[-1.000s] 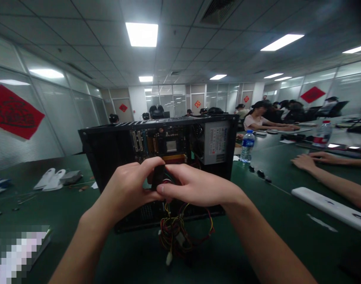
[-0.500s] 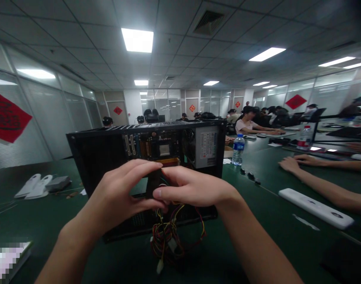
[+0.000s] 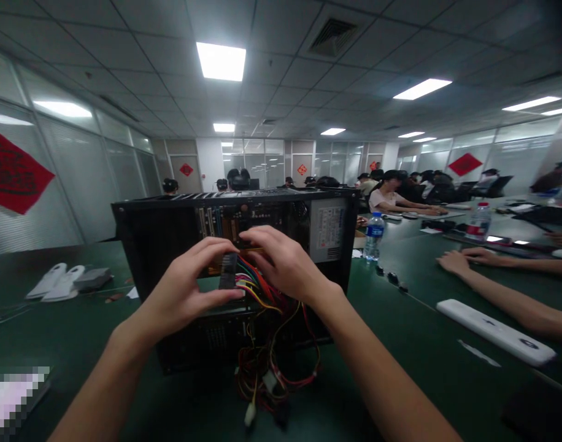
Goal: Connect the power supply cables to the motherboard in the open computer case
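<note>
The black power connector (image 3: 227, 271) sits in mid-air just in front of the open computer case (image 3: 138, 245), pinched between the thumb and fingers of the person's left hand (image 3: 189, 294). At its 3 o'clock, red, yellow and black wires (image 3: 257, 290) fan out of the plug, and the right hand (image 3: 281, 261) lies spread over them, fingers unclenched and closed on nothing that I can make out. Behind both hands, at 12 o'clock, the motherboard (image 3: 226, 221) shows inside the case, with the grey power supply (image 3: 329, 224) at 2 o'clock. At 6 o'clock a tangle of spare cables (image 3: 267, 374) spills onto the green desk (image 3: 400, 344).

To my eye the plug is being lined up by hand, not yet seated in any socket. Mating it would call for turning it square to the socket and keeping the wires slack.

Well off at 3 o'clock stand a water bottle (image 3: 373, 235) and a co-worker's hand (image 3: 453, 261).
</note>
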Demonstrator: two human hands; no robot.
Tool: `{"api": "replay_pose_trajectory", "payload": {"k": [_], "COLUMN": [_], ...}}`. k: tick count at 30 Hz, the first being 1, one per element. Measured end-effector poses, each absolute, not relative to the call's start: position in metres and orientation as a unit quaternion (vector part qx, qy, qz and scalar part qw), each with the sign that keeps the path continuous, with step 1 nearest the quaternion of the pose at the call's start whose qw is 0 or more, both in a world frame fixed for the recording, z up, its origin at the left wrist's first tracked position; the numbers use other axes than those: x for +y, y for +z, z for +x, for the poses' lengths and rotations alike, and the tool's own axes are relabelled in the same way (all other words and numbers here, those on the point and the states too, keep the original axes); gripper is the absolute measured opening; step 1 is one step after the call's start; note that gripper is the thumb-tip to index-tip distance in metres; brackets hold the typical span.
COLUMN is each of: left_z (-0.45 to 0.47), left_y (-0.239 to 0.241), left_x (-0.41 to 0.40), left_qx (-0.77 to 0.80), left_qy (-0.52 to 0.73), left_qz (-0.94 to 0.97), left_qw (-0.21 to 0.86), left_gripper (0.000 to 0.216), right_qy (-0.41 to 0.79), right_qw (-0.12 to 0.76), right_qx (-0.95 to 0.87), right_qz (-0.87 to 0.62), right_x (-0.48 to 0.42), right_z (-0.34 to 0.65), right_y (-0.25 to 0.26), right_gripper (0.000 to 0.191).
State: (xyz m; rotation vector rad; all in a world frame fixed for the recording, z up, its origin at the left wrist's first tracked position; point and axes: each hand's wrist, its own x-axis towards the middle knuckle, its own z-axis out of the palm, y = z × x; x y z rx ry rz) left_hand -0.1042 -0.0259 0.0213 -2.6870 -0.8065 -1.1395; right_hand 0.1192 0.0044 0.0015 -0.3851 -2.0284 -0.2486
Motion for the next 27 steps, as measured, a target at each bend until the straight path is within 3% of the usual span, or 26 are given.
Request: {"api": "replay_pose_trajectory", "payload": {"k": [4,9,17,23,27], "left_z": [-0.108,-0.108,-0.096,-0.085,-0.074], "left_y": [0.012,0.002,-0.009,-0.028,-0.044], "left_x": [-0.008,0.003,0.014,0.025,0.03], "left_qx": [-0.265,-0.298,-0.367,-0.438,-0.44], "left_qy": [-0.372,-0.351,-0.366,-0.313,-0.284], "left_qz": [-0.889,-0.877,-0.838,-0.829,-0.82], "left_qw": [-0.046,-0.134,-0.171,-0.151,-0.229], "left_gripper": [0.05,0.047,0.054,0.039,0.041], "right_qy": [-0.318,-0.363,-0.34,-0.227,-0.205], "right_qw": [0.493,0.516,0.461,0.267,0.212], "right_qx": [-0.808,-0.776,-0.812,-0.845,-0.843], "right_qz": [-0.05,0.005,-0.11,-0.403,-0.45], "right_x": [0.02,0.027,0.042,0.05,0.051], "right_z": [0.107,0.103,0.111,0.107,0.106], "right_y": [-0.017,-0.028,-0.04,-0.049,-0.05], "right_gripper": [0.024,0.016,0.023,0.021,0.02]}}
